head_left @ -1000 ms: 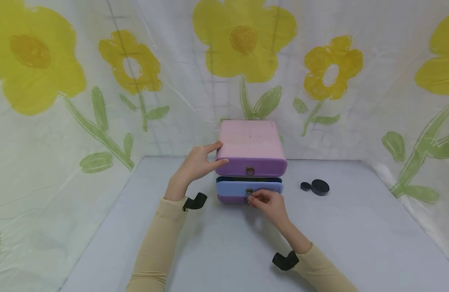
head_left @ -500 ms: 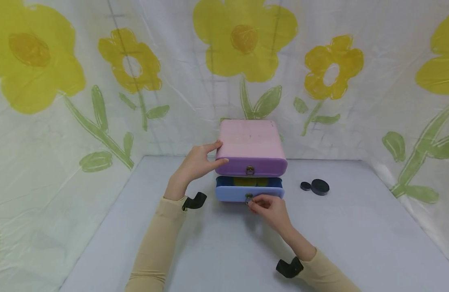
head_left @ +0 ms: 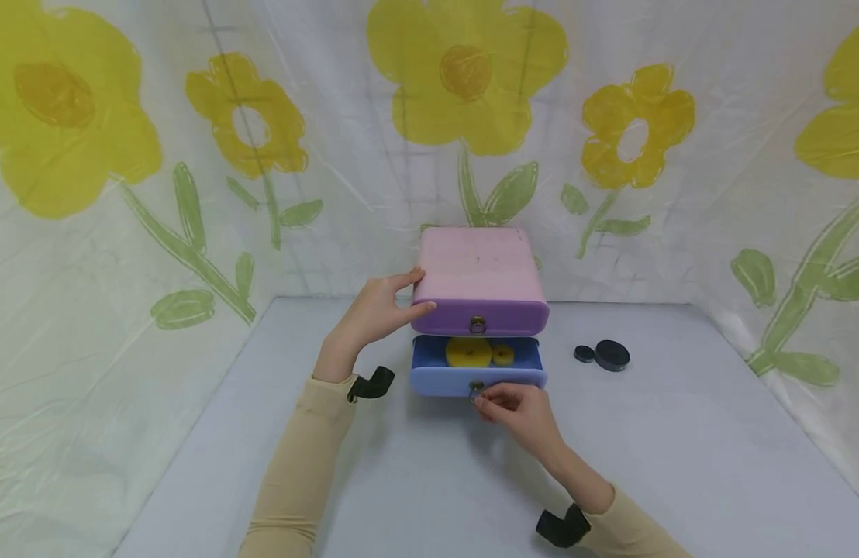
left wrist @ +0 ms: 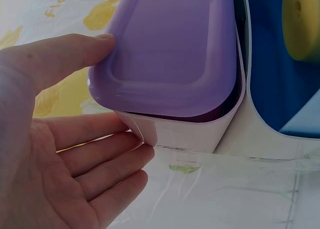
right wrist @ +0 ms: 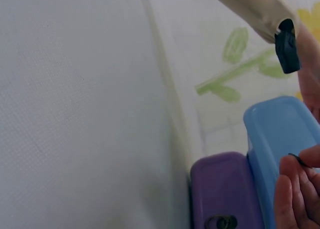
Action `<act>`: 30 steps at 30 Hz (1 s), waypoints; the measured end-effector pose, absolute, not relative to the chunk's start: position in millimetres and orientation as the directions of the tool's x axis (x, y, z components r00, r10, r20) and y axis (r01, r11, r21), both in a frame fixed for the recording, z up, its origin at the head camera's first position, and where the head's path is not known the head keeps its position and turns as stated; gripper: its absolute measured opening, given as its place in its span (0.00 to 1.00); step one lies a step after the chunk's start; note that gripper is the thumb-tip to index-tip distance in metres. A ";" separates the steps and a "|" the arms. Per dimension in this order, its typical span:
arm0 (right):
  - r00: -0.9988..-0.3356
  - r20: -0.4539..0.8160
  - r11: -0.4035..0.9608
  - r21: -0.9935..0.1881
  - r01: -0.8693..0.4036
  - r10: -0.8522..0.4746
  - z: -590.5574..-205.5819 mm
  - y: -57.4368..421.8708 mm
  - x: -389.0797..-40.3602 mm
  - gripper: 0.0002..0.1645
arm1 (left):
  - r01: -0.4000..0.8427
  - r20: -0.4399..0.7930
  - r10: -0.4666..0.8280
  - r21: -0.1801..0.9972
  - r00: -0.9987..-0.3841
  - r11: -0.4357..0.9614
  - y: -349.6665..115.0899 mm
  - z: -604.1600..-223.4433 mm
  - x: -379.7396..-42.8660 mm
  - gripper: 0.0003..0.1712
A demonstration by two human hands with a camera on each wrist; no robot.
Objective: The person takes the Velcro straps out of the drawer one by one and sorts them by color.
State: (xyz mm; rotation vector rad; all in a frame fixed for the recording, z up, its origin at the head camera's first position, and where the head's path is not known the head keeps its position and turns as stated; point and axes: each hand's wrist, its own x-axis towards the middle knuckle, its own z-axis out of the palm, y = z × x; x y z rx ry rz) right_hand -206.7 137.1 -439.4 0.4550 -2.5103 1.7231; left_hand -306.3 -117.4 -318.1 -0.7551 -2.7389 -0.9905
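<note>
A small drawer cabinet with a pink top (head_left: pixel 478 263) stands at the back of the table. Its upper purple drawer (head_left: pixel 436 318) is closed; the blue drawer (head_left: pixel 436 381) below is pulled out. Inside lie a large yellow disc (head_left: pixel 467 353) and a smaller yellow disc (head_left: pixel 502 355). My right hand (head_left: pixel 519 415) pinches the metal ring pull (right wrist: pixel 298 159) of the blue drawer between thumb and fingertips. At the cabinet's left, my left hand (head_left: pixel 379 311) rests its thumb on the purple drawer front, its straight fingers (left wrist: pixel 107 151) against the pink side.
Two black round discs, a small one (head_left: pixel 584 354) and a larger one (head_left: pixel 612 356), lie on the table right of the cabinet. A lower purple drawer (right wrist: pixel 225 189) is closed. Behind hangs a flower-printed sheet (head_left: pixel 346 155), close to the cabinet's back.
My right hand has drawn the blue drawer out toward me by its ring, bringing the yellow discs inside into view. My left hand has stayed at the cabinet's left corner.
</note>
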 end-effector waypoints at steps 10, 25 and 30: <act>-0.947 0.226 0.318 -0.902 -0.293 -0.229 -442.3 138.2 -199.9 0.11 | 0.504 0.287 0.416 0.560 -0.863 0.658 -117.6 -319.0 -306.7 0.42; -0.940 0.222 0.306 -0.904 -0.298 -0.259 -442.2 138.8 -191.3 0.10 | 0.497 0.283 0.411 0.565 -0.866 0.658 -117.9 -319.9 -306.6 0.41; -0.937 0.222 0.296 -0.907 -0.300 -0.270 -441.4 138.6 -188.8 0.10 | 0.501 0.289 0.411 0.561 -0.865 0.659 -118.0 -320.6 -307.3 0.41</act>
